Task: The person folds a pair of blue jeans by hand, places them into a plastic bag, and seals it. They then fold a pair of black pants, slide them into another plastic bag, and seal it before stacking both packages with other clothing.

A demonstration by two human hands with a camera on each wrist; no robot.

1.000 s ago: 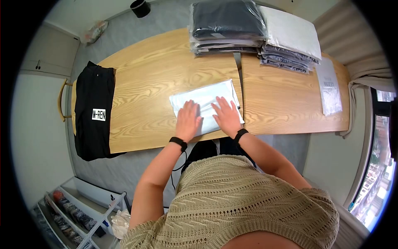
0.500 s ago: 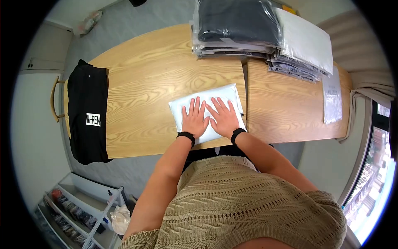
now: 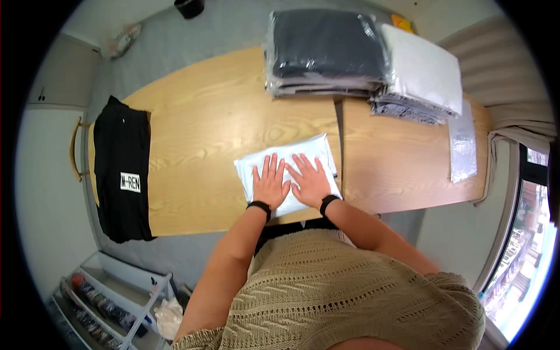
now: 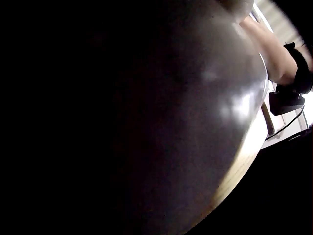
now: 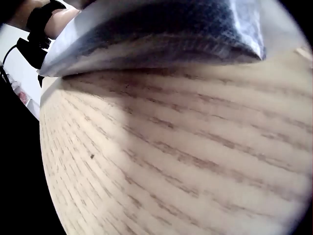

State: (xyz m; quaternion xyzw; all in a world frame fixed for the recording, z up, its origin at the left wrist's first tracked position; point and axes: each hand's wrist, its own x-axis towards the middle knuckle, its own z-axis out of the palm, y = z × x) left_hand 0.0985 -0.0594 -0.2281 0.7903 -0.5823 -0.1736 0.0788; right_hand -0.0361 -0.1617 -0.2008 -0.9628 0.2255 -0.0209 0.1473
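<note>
A pale, flat plastic garment bag (image 3: 315, 147) lies near the front edge of the wooden table. My left hand (image 3: 270, 185) rests palm down on its left half, fingers spread and pointing away from me. Beside it, my right hand (image 3: 310, 182) presses flat on the right half, with the two thumbs close together. In the right wrist view, dark folded fabric shows through the translucent bag (image 5: 161, 36), whose edge lies just over the wood grain. Most of the left wrist view is a dark, glossy blurred surface (image 4: 215, 107) close to the lens.
Black folded trousers (image 3: 119, 157) with a white "M-REN" label drape over the table's left end. Bagged garments (image 3: 326, 46) are stacked at the back, beside a pale pile (image 3: 423, 70). A flat clear bag (image 3: 462, 146) lies far right. A gap (image 3: 339, 134) splits the tabletops.
Both hands have slid toward each other on the bag and lie flatter, thumbs now close together. The head view has shifted slightly; the bag stays in place on the table.
</note>
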